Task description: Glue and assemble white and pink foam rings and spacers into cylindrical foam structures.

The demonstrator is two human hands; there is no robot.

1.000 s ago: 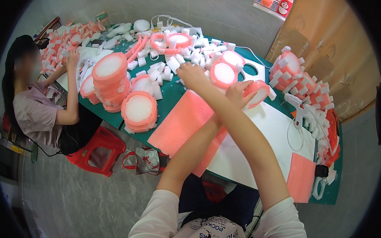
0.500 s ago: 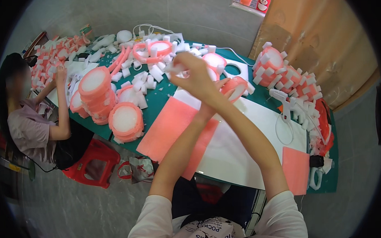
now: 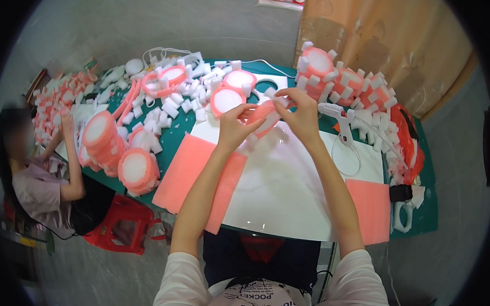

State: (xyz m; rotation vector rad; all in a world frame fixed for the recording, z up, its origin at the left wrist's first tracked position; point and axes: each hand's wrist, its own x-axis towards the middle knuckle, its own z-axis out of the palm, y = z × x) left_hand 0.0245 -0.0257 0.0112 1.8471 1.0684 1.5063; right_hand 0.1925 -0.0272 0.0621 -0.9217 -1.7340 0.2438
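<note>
Over the white board (image 3: 278,189), my left hand (image 3: 236,129) grips a pink foam disc (image 3: 264,118) by its rim, tilted on edge. My right hand (image 3: 302,114) pinches a small white foam block (image 3: 280,99) at the disc's upper right edge. Fingers partly cover the spot where block and disc meet. A white glue gun (image 3: 338,120) lies just right of my right hand. Behind my left hand, two pink-rimmed white discs (image 3: 227,101) rest near a heap of loose white foam blocks (image 3: 170,105).
Pink foam sheets lie left (image 3: 178,174) and right (image 3: 368,209) on the green table (image 3: 422,211). Pink discs are stacked at left (image 3: 98,134); discs studded with white blocks (image 3: 346,83) stand back right. A co-worker (image 3: 41,176) sits at the far left.
My right hand has come back from across my left arm, at the block heap, to the right side of the disc, carrying a white block. The forearms are uncrossed and the view has shifted.
</note>
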